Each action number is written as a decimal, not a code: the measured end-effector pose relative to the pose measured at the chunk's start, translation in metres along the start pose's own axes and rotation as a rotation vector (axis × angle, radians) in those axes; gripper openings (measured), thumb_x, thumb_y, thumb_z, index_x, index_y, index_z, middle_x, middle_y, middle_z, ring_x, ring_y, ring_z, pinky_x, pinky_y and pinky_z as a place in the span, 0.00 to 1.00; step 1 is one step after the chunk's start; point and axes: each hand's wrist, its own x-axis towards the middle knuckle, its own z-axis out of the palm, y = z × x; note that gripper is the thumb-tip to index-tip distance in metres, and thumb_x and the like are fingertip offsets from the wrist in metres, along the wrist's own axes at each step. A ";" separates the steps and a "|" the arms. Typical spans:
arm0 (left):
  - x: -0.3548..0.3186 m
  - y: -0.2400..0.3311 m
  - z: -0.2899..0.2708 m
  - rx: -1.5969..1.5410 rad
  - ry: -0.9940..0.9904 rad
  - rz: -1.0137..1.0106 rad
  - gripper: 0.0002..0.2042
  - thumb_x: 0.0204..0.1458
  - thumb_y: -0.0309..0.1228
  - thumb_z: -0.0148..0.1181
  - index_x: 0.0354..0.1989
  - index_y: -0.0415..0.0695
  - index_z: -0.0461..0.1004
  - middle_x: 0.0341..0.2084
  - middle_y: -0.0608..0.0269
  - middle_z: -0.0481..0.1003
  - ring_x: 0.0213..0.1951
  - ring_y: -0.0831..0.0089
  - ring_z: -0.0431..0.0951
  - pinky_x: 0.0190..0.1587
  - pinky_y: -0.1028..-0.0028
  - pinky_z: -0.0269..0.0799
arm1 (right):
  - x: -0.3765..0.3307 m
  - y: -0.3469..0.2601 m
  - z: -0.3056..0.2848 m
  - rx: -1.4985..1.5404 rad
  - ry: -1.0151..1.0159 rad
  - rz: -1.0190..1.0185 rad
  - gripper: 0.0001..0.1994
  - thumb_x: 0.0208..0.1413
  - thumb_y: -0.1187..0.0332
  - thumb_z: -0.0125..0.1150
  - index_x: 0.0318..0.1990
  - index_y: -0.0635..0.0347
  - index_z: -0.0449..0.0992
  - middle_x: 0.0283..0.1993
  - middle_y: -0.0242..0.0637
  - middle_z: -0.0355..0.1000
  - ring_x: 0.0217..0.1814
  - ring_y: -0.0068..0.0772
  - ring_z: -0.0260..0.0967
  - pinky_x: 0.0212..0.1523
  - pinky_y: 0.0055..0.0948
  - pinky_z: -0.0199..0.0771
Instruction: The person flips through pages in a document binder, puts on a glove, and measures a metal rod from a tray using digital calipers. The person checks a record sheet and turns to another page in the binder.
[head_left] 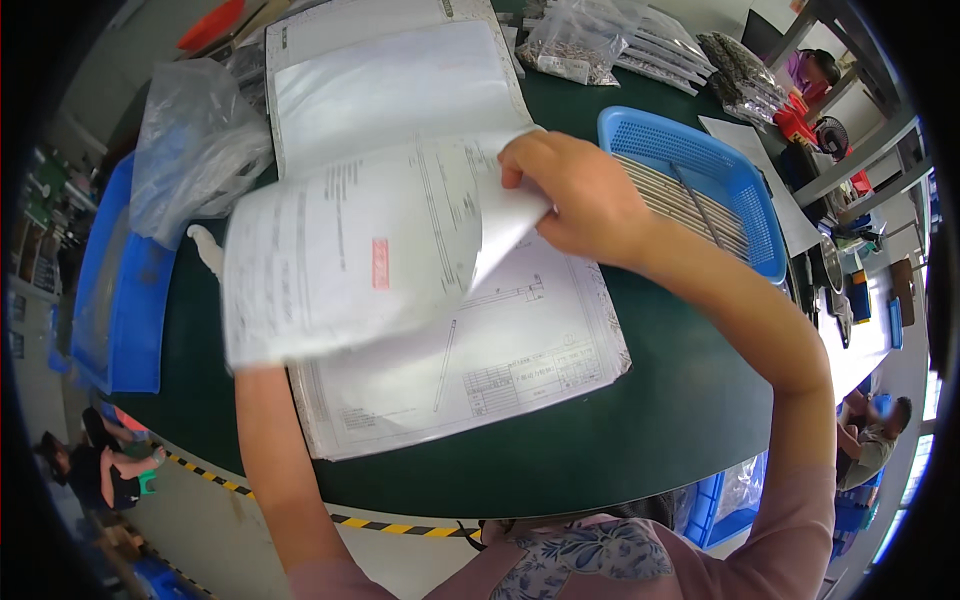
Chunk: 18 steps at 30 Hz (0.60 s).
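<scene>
My right hand (585, 195) is closed on the edge of a printed sheet (330, 260), fingers curled over it. The sheet is lifted and curved, blurred by motion, and bears a red stamp. Under it lies a technical drawing (490, 370) on a worn, flat folder with its far part (400, 85) spread away from me. My left forearm (275, 450) reaches up beneath the lifted sheet, which hides my left hand and its fingers. A small white object (205, 248) pokes out past the sheet's left edge; its kind is unclear.
On the dark green table (690, 370), a blue basket (765, 225) at the right holds several thin metal rods (690, 205). A blue bin (125, 330) and clear plastic bags (195, 140) stand left. Bags of small parts (575, 45) lie at the back. People sit farther off.
</scene>
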 end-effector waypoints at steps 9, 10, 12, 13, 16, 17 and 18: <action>-0.062 -0.011 0.001 1.029 -0.028 0.067 0.21 0.52 0.32 0.60 0.55 0.40 0.70 0.44 0.63 0.75 0.45 0.76 0.72 0.50 0.76 0.65 | -0.101 -0.044 0.016 -0.279 0.091 -0.096 0.15 0.39 0.75 0.57 0.40 0.61 0.72 0.39 0.39 0.70 0.46 0.39 0.68 0.49 0.36 0.67; -0.062 -0.014 0.002 0.985 -0.018 0.072 0.20 0.52 0.33 0.60 0.54 0.40 0.71 0.44 0.63 0.75 0.45 0.76 0.72 0.50 0.76 0.65 | -0.107 -0.045 0.018 -0.293 0.189 -0.105 0.09 0.38 0.73 0.56 0.31 0.59 0.73 0.37 0.36 0.70 0.42 0.36 0.69 0.45 0.35 0.68; -0.060 -0.019 0.004 0.885 0.025 0.070 0.19 0.53 0.33 0.60 0.53 0.40 0.72 0.44 0.63 0.75 0.45 0.77 0.72 0.51 0.76 0.64 | -0.123 -0.045 0.017 -0.296 0.206 -0.054 0.07 0.37 0.73 0.56 0.29 0.58 0.72 0.35 0.35 0.70 0.40 0.36 0.69 0.43 0.34 0.68; -0.059 -0.021 0.005 0.894 0.030 0.100 0.18 0.53 0.33 0.60 0.52 0.40 0.72 0.43 0.63 0.75 0.45 0.77 0.72 0.51 0.76 0.64 | -0.130 -0.045 0.017 -0.292 0.221 -0.026 0.07 0.37 0.73 0.56 0.28 0.57 0.72 0.35 0.34 0.71 0.40 0.36 0.69 0.42 0.34 0.68; -0.058 -0.021 0.007 0.891 0.026 0.173 0.18 0.54 0.33 0.60 0.52 0.40 0.72 0.44 0.64 0.75 0.45 0.78 0.72 0.51 0.77 0.64 | -0.137 -0.043 0.024 -0.239 0.257 0.049 0.10 0.35 0.76 0.57 0.30 0.57 0.76 0.35 0.33 0.72 0.38 0.36 0.70 0.41 0.33 0.69; -0.059 -0.020 0.007 0.886 0.022 0.162 0.19 0.54 0.33 0.60 0.53 0.40 0.72 0.44 0.64 0.75 0.45 0.78 0.72 0.51 0.77 0.64 | -0.138 -0.042 0.027 -0.217 0.264 0.065 0.11 0.34 0.77 0.57 0.31 0.57 0.76 0.35 0.32 0.72 0.38 0.36 0.70 0.41 0.33 0.69; -0.060 -0.019 0.006 0.884 0.036 0.137 0.20 0.54 0.34 0.60 0.54 0.39 0.71 0.45 0.64 0.74 0.46 0.78 0.72 0.50 0.77 0.65 | -0.139 -0.041 0.029 -0.210 0.277 0.069 0.16 0.33 0.77 0.58 0.35 0.56 0.78 0.38 0.33 0.74 0.38 0.36 0.71 0.40 0.33 0.70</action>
